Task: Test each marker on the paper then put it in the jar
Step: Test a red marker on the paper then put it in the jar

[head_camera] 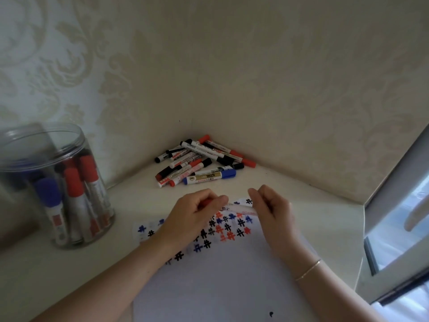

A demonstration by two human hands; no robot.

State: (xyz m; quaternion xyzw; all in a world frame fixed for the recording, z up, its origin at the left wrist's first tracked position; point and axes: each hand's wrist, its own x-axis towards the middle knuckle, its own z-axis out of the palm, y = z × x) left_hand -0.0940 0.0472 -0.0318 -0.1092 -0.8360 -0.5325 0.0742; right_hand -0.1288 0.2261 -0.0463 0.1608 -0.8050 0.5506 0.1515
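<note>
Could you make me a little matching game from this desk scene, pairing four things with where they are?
Things:
1. clear jar
2. pile of markers
3. paper
4. bracelet

Places:
A. in the far corner by the walls
B. on the right wrist
C. at the left, holding markers upright
D. flat under both hands, covered in hash marks

Pairs: 1-C, 2-A, 3-D, 4-B
</note>
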